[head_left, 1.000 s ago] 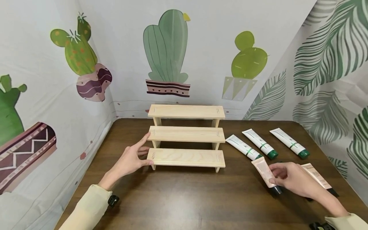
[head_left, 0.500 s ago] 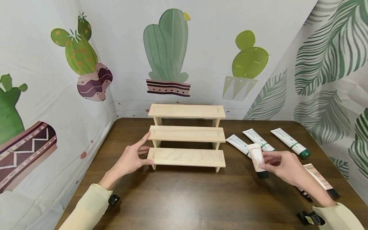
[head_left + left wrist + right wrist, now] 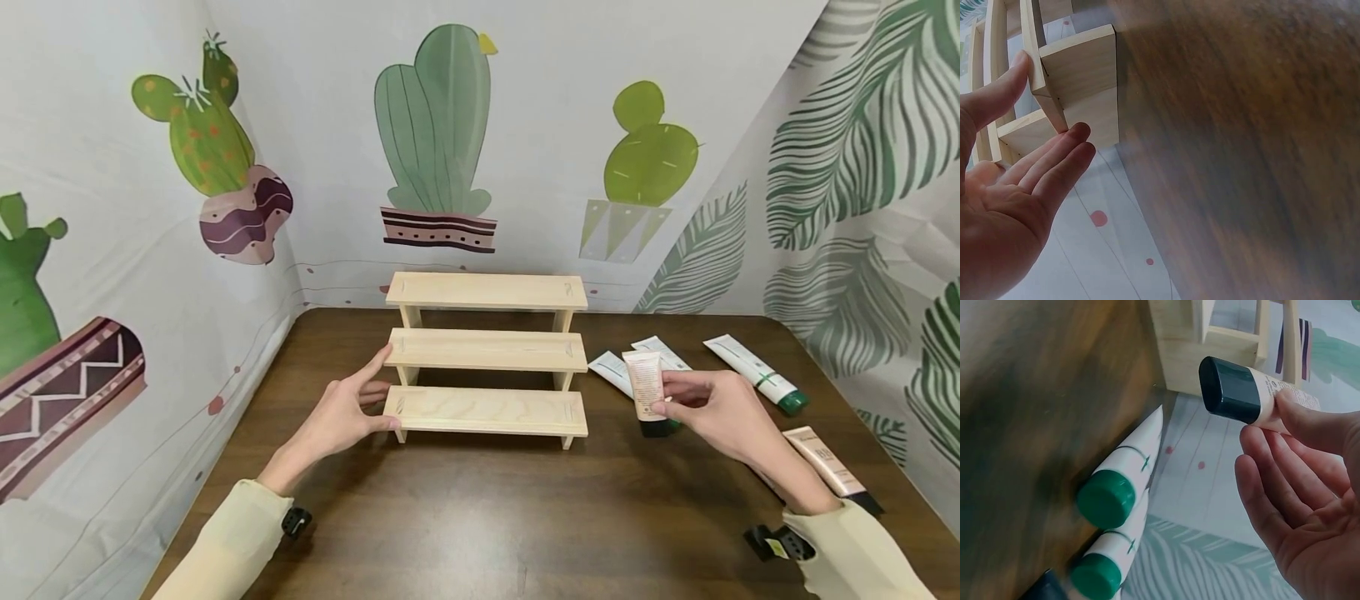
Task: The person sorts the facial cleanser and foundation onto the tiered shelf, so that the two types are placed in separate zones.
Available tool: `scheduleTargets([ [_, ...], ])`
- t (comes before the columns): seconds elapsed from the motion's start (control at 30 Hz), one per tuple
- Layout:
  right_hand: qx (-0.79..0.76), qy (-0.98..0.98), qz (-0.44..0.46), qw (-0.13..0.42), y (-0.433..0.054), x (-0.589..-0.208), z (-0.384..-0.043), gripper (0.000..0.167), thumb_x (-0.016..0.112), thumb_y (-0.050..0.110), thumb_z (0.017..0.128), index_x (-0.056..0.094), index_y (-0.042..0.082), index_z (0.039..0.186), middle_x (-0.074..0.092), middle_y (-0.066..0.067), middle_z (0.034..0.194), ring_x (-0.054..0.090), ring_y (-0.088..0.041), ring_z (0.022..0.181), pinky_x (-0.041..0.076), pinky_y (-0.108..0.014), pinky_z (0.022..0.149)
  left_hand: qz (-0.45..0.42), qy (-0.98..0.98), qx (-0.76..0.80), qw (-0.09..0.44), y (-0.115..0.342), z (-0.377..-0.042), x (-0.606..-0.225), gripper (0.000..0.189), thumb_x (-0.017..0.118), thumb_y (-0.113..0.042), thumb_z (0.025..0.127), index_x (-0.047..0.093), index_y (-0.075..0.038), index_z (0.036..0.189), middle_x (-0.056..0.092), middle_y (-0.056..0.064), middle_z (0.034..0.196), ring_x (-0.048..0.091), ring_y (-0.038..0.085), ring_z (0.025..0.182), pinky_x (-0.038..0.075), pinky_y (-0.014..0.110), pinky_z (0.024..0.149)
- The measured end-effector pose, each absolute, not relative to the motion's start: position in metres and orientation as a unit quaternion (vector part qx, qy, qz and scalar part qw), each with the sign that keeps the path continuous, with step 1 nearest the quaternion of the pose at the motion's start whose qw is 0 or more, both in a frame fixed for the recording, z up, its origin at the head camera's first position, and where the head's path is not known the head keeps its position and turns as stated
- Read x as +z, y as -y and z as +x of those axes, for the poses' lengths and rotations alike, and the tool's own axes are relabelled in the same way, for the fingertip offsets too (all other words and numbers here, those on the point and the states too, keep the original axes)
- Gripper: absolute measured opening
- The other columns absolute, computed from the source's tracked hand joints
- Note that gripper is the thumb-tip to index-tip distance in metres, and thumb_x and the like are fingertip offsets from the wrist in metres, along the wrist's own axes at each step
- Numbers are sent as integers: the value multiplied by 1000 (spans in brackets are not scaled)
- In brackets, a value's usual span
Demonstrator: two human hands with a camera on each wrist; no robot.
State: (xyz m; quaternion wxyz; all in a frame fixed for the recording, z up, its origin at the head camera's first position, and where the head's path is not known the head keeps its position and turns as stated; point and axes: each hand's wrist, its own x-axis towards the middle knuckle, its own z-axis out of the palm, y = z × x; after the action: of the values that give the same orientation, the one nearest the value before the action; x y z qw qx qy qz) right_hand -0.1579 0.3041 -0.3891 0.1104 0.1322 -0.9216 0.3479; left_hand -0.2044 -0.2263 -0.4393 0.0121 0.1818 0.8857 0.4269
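Observation:
In the head view my right hand [image 3: 723, 410] pinches a pale pink cream tube [image 3: 645, 385] between thumb and fingers, black cap down. It overlaps the white tubes behind it. The right wrist view shows the black cap [image 3: 1230, 389] pointing away from the hand, above the table. My left hand [image 3: 333, 421] rests against the left side of a three-step wooden display stand [image 3: 487, 408]. Its thumb is at the front left corner of the bottom step, and a finger touches the middle step's end. The left wrist view shows those fingers [image 3: 1063, 169] nearly straight alongside the wood.
Right of the stand, white tubes with green caps lie on the brown table [image 3: 465, 517], one white tube [image 3: 757, 372] farthest right. A pink tube [image 3: 828, 467] with a black cap lies near my right forearm, which partly hides another. A cactus-print cloth [image 3: 540, 125] hangs behind.
My right hand has lifted the pink tube and carried it left toward the stand, turning it more upright. The left hand has stayed on the stand.

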Motion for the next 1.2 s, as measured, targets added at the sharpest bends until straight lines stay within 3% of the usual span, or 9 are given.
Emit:
scheduleTargets([
  [0.17, 351, 919, 134, 120, -292, -380, -165, 42, 92, 16, 84, 78, -4, 118, 80, -9, 93, 76, -13, 81, 54, -18, 59, 181, -887, 424, 12, 227, -205, -439, 117, 96, -12, 78, 26, -30, 169, 70, 28, 126, 72, 35, 114, 57, 54, 99],
  [0.47, 384, 901, 150, 136, -266, -366, -185, 39, 91, 14, 86, 78, -1, 120, 80, -7, 93, 74, -6, 83, 50, -19, 59, 176, -887, 426, 13, 230, -207, -438, 117, 96, -14, 78, 26, -32, 169, 70, 28, 126, 71, 34, 115, 56, 54, 100],
  [0.9, 428, 873, 171, 158, -213, -339, -229, 37, 90, 14, 86, 79, 3, 120, 80, -6, 91, 76, -14, 80, 55, -15, 63, 174, -887, 428, 14, 230, -206, -437, 116, 96, -13, 78, 27, -31, 169, 72, 24, 124, 71, 34, 115, 56, 54, 101],
  [1.2, 464, 852, 188, 153, -169, -326, -255, 42, 90, 14, 87, 78, 6, 126, 80, -5, 96, 77, -20, 82, 56, -22, 59, 174, -879, 443, 18, 228, -204, -443, 116, 96, -12, 77, 28, -34, 168, 72, 22, 124, 71, 34, 116, 56, 55, 101],
])
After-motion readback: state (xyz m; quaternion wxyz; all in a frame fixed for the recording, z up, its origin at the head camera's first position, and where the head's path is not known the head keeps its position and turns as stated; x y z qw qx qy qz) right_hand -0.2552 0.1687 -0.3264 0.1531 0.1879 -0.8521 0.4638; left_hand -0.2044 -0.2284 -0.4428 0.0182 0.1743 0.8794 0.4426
